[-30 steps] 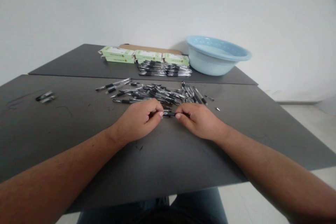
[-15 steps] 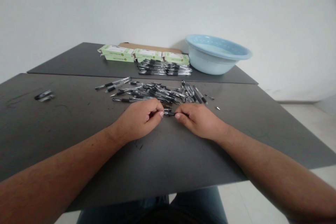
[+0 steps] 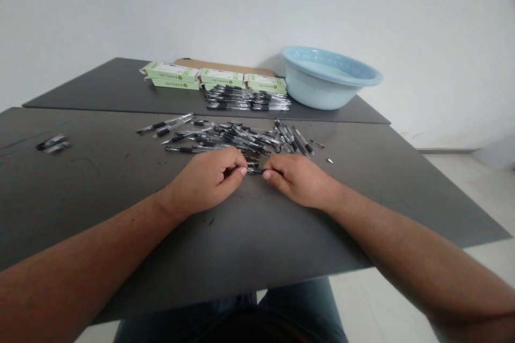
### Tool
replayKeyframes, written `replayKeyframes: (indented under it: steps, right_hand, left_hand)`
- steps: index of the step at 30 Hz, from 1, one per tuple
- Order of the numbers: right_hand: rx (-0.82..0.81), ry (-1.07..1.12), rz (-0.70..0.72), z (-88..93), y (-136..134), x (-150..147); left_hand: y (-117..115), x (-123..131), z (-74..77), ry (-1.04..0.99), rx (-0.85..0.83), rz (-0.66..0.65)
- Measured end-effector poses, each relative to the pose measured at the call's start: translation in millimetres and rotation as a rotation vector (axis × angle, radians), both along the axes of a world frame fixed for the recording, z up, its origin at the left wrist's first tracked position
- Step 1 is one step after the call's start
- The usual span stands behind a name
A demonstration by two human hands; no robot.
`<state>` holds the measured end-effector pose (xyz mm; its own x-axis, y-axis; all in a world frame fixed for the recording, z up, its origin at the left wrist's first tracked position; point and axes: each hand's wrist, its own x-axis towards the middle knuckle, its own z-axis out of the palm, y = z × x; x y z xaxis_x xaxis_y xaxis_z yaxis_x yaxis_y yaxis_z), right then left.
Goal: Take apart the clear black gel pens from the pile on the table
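broadly, a dark two-part tabletop (image 3: 249,241) bears a blue basin (image 3: 322,94) and a loose pen heap (image 3: 241,136); nearer, left hand (image 3: 213,177) and right hand (image 3: 300,179) each clamp fingertips on one pen (image 3: 255,171) bridging the gap between them.

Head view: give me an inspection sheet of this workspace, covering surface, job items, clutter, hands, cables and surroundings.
Surface: dark grey flat tabletop, with scattered dark marks.
Job's things: slim black-and-clear plastic pen between the hands; loose heap of similar pens beyond; neater pen stacks in front of pale green cardboard boxes.
Clutter: small silvery tip right of the heap; small black-and-clear pieces far left, too blurred to identify.
Grippers: bare left hand and bare right hand pinch the pen from opposite sides.
Cables: nothing seen.
Surroundings: round light-blue plastic basin, flat brown board behind the boxes, plain white wall.
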<state>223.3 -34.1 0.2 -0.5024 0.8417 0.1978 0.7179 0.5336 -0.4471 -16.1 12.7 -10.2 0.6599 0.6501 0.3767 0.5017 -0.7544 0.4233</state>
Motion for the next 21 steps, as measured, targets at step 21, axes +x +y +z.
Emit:
replayKeyframes:
  steps: [21]
  right_hand:
    - [0.002,0.028,0.003,-3.7,1.5,0.0]
  left_hand:
    - [-0.6,0.7,3.2,0.073,-0.031,0.035]
